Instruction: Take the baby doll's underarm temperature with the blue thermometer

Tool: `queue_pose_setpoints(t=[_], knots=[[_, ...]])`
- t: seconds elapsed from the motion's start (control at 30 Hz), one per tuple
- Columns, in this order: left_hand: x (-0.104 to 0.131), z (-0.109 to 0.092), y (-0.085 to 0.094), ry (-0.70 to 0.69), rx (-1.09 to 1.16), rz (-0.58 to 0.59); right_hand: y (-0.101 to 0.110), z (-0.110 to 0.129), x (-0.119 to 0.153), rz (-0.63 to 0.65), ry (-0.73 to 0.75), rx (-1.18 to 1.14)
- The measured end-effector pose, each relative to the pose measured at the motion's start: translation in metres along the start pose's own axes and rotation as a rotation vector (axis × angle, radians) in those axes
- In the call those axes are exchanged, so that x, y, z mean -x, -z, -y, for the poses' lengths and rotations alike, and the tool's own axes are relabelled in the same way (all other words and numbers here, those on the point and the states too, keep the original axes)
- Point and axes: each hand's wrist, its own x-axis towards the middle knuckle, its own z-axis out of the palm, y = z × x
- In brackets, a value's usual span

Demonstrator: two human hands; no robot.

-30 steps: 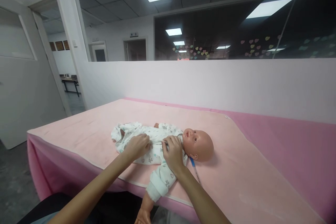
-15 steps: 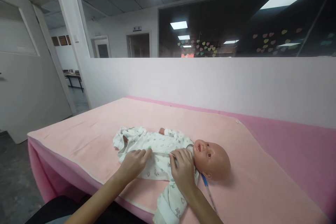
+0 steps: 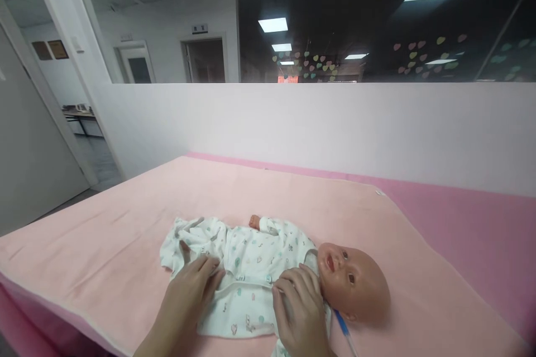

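A baby doll (image 3: 354,284) lies on its back with its head to the right. It wears a white printed baby garment (image 3: 255,251), whose front edge runs slack across the belly between my hands. My left hand (image 3: 195,290) rests at the garment's lower part, its thumb and fingers slightly apart and no cloth visibly pinched. At the chest, near the doll's neck, the bent fingers and thumb of my right hand (image 3: 297,295) hold the garment's front edge. My right hand covers part of the near shoulder; the near sleeve is cut off by the frame bottom.
The peach sheet (image 3: 138,195) covers the table, with a pink cloth (image 3: 473,215) beneath it. A slim item with a blue end (image 3: 341,323) lies beside the doll's head. Behind the table stands a white wall (image 3: 314,128) with a window; a door (image 3: 37,139) is at the left.
My left hand has moved left along the garment and loosened its pinch, and the front edge has gone from taut to slack. My right hand stays at the chest. The view has shifted closer.
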Motion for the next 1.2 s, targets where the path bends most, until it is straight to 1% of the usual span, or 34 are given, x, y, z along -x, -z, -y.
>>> queue_pose_setpoints(t=[0.07, 0.1, 0.17, 0.2, 0.27, 0.33, 0.37, 0.43, 0.5, 0.53, 0.6, 0.67, 0.7, 0.73, 0.8, 0.83, 0.87, 0.97, 1.07, 1.13, 1.2], knots=[[-0.006, -0.008, 0.005, -0.002, 0.024, 0.077, 0.0, 0.0, 0.0, -0.014, 0.021, 0.021], [-0.01, -0.014, 0.008, -0.011, 0.072, 0.117, 0.0, 0.0, -0.001, -0.02, 0.028, 0.032], [-0.017, -0.032, 0.012, -0.058, 0.236, 0.178, 0.0, 0.001, -0.002, -0.017, 0.032, 0.048], [-0.02, -0.044, 0.013, -0.093, 0.329, 0.191, 0.0, 0.001, -0.002, -0.009, 0.033, 0.051], [-0.026, -0.066, 0.013, -0.162, 0.445, 0.184, -0.001, 0.001, -0.002, 0.004, 0.033, 0.049], [-0.027, -0.081, 0.012, -0.221, 0.422, 0.145, -0.001, 0.0, -0.001, 0.003, 0.031, 0.045], [-0.026, -0.084, 0.01, -0.243, 0.374, 0.1, -0.001, 0.0, 0.0, 0.001, 0.029, 0.047], [-0.017, -0.079, 0.007, -0.272, 0.255, -0.039, 0.001, 0.001, 0.002, -0.017, 0.039, 0.054], [-0.001, -0.066, 0.003, -0.278, 0.158, -0.192, 0.004, 0.003, 0.002, -0.016, 0.058, 0.065], [0.01, -0.059, 0.001, -0.256, 0.131, -0.25, 0.005, 0.004, -0.001, -0.003, 0.055, 0.073], [0.031, -0.051, -0.006, -0.165, 0.126, -0.307, 0.006, 0.005, -0.013, 0.045, -0.005, 0.107], [0.047, -0.05, -0.014, -0.021, 0.167, -0.31, 0.002, 0.004, -0.032, 0.107, -0.114, 0.162], [0.053, -0.052, -0.018, 0.028, 0.193, -0.3, -0.002, 0.002, -0.043, 0.151, -0.163, 0.189], [0.056, -0.055, -0.022, 0.064, 0.217, -0.29, -0.007, 0.0, -0.055, 0.219, -0.201, 0.208], [0.059, -0.061, -0.027, 0.108, 0.26, -0.264, -0.018, -0.006, -0.077, 0.409, -0.247, 0.238], [0.06, -0.064, -0.028, 0.133, 0.284, -0.253, -0.023, -0.009, -0.086, 0.479, -0.252, 0.261], [0.06, -0.066, -0.029, 0.161, 0.314, -0.246, -0.027, -0.013, -0.093, 0.518, -0.26, 0.291], [0.062, -0.067, -0.031, 0.247, 0.428, -0.271, -0.035, -0.023, -0.102, 0.549, -0.302, 0.359], [0.061, -0.07, -0.034, 0.322, 0.502, -0.324, -0.035, -0.03, -0.101, 0.655, -0.318, 0.319], [0.053, -0.074, -0.034, 0.334, 0.536, -0.322, -0.031, -0.029, -0.102, 0.705, -0.315, 0.276], [0.043, -0.082, -0.03, 0.3, 0.584, -0.306, -0.025, -0.024, -0.11, 0.668, -0.322, 0.212]])
